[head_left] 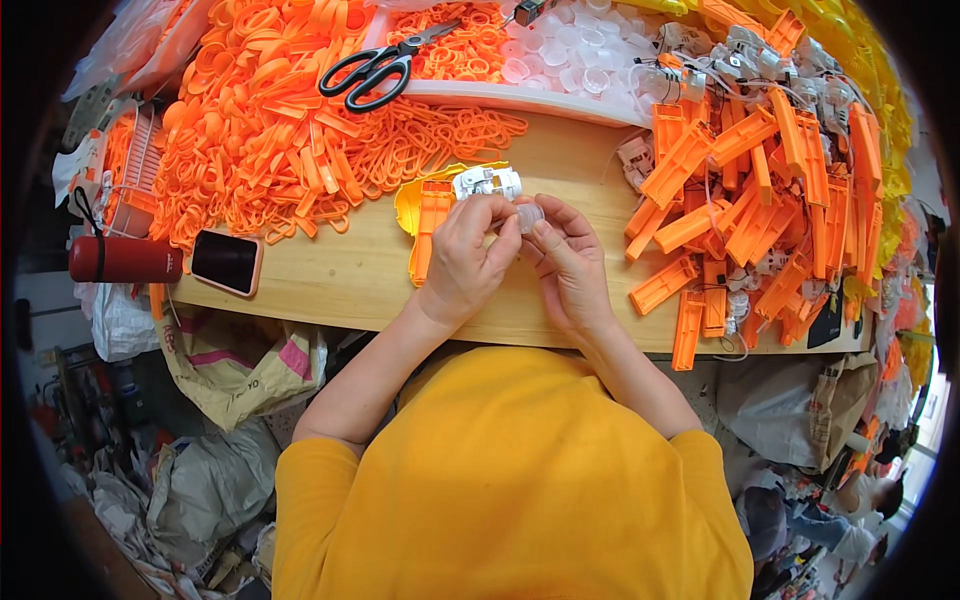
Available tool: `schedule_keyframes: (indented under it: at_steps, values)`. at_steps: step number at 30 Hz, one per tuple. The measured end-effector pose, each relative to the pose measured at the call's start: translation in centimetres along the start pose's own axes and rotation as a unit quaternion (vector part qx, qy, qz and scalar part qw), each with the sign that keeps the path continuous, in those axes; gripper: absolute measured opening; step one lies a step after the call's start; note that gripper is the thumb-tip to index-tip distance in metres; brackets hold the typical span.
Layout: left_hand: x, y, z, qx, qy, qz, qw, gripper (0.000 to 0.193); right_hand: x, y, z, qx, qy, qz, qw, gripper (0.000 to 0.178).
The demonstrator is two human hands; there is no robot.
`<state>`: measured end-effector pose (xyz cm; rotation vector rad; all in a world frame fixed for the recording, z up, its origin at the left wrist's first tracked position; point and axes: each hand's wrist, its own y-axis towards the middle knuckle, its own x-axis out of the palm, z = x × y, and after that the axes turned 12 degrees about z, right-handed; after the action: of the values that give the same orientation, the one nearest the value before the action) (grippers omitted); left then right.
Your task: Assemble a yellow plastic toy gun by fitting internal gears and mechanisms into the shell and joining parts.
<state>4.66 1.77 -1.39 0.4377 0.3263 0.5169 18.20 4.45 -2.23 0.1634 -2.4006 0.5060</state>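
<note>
Over the middle of the table both my hands meet at a small clear plastic cap [530, 216]. My right hand [572, 265] grips it between thumb and fingers. My left hand [468, 252] is closed in a pinch against the cap's left side, and whatever lies between those fingertips is hidden. Just beyond the left hand lies a white plastic housing [488, 182], with an orange handle-like piece [433, 215] beside it, partly covered by the hand. A yellow curved shell [407, 207] shows under and left of the orange piece.
Loose orange parts [270, 110] heap at left, with black-handled scissors [385, 68] on top. Clear caps [575, 45] fill a white tray [530, 102] at the back. Orange assemblies with wires [760, 200] pile up right. A phone [227, 262] and red bottle [125, 260] lie left.
</note>
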Motion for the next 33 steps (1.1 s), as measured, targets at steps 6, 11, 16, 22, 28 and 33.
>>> schedule_keyframes:
  at_steps: [6, 11, 16, 22, 28, 33]
  values:
    - [-0.1, 0.3, 0.5, -0.001, -0.001, 0.017, 1.000, 0.006, 1.0, -0.1, -0.3, -0.021, 0.000, -0.006, 1.000, 0.028]
    - [-0.9, 0.8, -0.3, -0.045, -0.050, -0.009, 0.998, 0.009, 1.3, 0.3, -0.3, -0.052, -0.019, -0.009, 0.998, 0.039]
    - [-3.2, 3.0, 0.5, -0.159, -0.202, -0.165, 0.952, 0.039, 0.5, 1.3, -1.5, -0.428, -0.343, -0.172, 0.818, 0.073]
    - [-4.7, 4.3, 0.1, -0.154, -0.088, -0.286, 0.942, 0.032, 0.5, 2.0, -2.2, -0.583, -0.443, -0.224, 0.643, 0.080]
    - [-4.5, 3.9, 0.2, 0.023, 0.013, -0.192, 0.981, 0.036, 0.2, 0.5, -1.9, -0.453, -0.395, -0.127, 0.789, 0.047]
    - [-4.3, 3.3, 0.4, 0.211, 0.127, -0.162, 0.956, 0.037, 0.5, 0.2, -2.0, -0.209, -0.418, -0.130, 0.875, 0.014]
